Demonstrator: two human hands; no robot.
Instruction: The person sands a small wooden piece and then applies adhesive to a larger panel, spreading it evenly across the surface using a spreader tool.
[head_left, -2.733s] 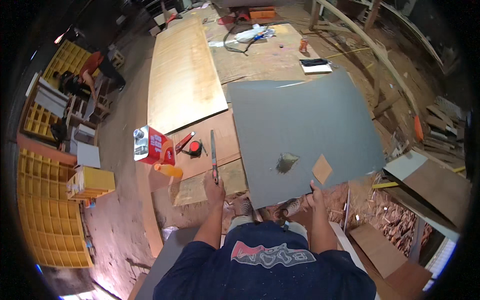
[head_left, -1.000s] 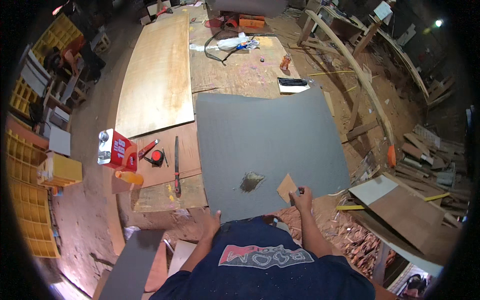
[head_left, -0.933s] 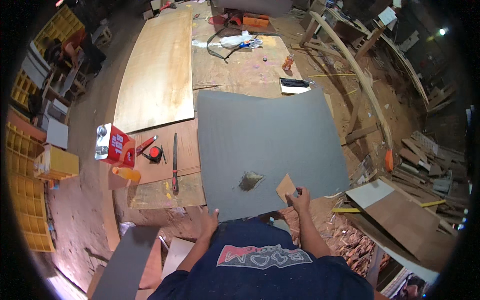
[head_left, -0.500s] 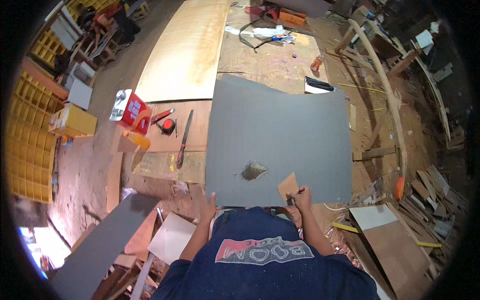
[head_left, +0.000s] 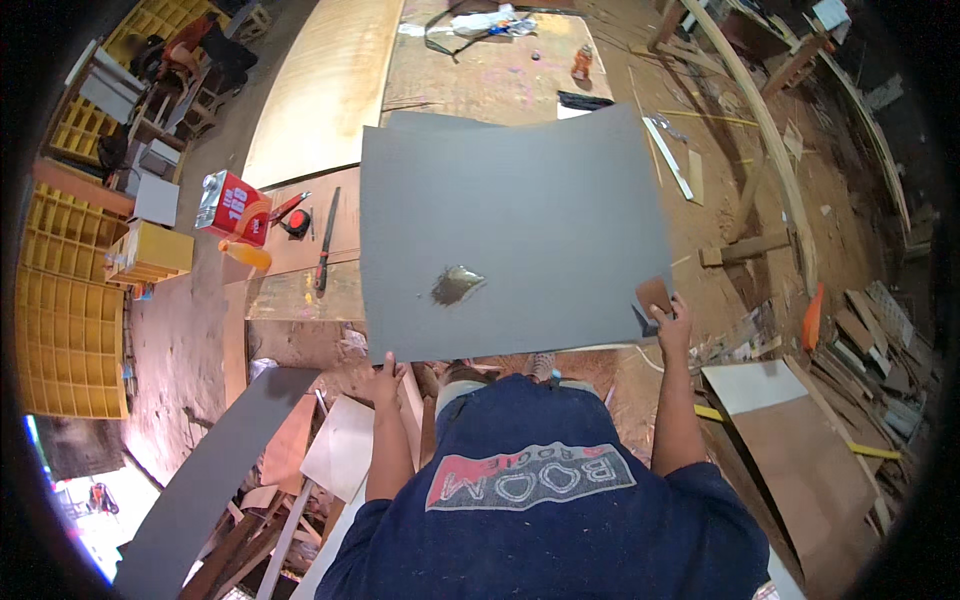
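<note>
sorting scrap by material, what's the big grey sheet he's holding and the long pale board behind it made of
The grey sheet looks like thin laminate or similar sheet stock: matte, uniform grey, slightly bowed while the left hand and right hand hold its near edge. A glossy smear sits near its middle. The pale board looks like plywood: light tan with faint grain, unfinished.

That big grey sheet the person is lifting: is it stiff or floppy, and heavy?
The grey sheet looks thin and probably somewhat bendy: its far edge curves a little, though the fisheye lens may add to that. It seems fairly light, since the left hand and right hand carry it by the near edge alone.
</note>
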